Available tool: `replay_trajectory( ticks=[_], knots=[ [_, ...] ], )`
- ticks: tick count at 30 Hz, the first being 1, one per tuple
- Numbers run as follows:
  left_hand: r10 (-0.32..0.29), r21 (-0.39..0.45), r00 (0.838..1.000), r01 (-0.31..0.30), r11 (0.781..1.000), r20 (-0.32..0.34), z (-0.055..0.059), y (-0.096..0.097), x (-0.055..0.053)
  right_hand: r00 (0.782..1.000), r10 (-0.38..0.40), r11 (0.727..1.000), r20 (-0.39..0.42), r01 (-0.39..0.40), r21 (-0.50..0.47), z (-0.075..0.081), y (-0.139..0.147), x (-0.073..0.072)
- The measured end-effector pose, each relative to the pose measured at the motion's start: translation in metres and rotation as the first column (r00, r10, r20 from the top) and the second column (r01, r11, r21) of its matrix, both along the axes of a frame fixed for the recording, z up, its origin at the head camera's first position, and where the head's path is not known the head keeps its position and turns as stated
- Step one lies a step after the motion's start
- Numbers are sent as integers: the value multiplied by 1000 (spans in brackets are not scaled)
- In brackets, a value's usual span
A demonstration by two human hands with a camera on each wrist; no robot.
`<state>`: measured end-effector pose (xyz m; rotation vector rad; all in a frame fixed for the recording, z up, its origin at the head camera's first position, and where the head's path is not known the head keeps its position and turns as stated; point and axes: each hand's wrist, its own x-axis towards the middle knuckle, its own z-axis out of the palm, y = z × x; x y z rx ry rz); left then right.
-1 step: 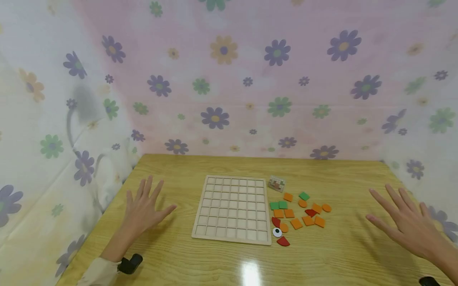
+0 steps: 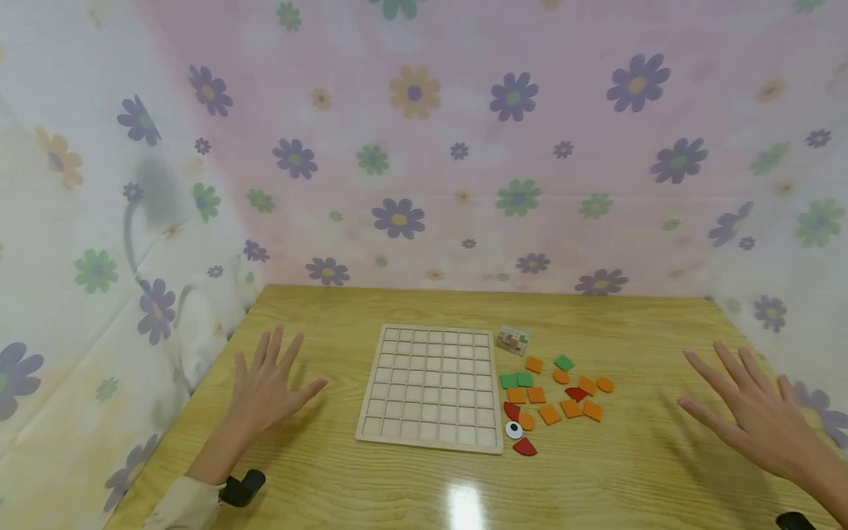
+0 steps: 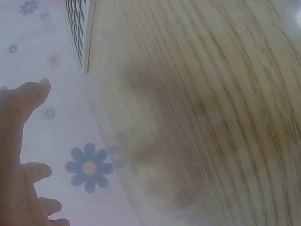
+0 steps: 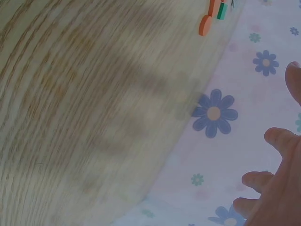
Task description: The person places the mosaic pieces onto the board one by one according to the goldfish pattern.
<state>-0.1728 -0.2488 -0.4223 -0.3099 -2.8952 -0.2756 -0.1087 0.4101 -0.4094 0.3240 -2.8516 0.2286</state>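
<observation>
My left hand [image 2: 265,390] hovers over the table to the left of a square wooden grid board [image 2: 430,446], fingers spread and holding nothing. Over the table's right side, my right hand [image 2: 762,416] is spread the same way, with nothing in it. Between the board and the right hand lie loose flat pieces: orange squares [image 2: 549,414], orange rounds [image 2: 606,385], green squares [image 2: 564,362], red quarter-round pieces [image 2: 525,447] and one white eye piece [image 2: 514,430]. A small patterned picture card [image 2: 513,340] rests by the board's far right corner. The board's cells hold no pieces.
The wood-grain table [image 2: 318,471] reaches back to a flowered cloth [image 2: 450,243], which also hangs along both sides. Black straps with a small device [image 2: 242,488] sit at the wrists. A bright light reflection shows near the table's front.
</observation>
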Motion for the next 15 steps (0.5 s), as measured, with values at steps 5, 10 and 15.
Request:
replay_trajectory(
  ticks=[5,10,15],
  knots=[
    [-4,9,1000,4,1000,10,2,0,0,1000,-2,1000,12,2,3,1,-1,3],
    [-24,28,1000,24,999,-5,5,2,1,1000,-17,999,14,17,41,7,-2,6],
    [-62,28,998,63,998,-20,8,6,2,1000,11,1000,8,-11,3,13,-7,8]
  ],
)
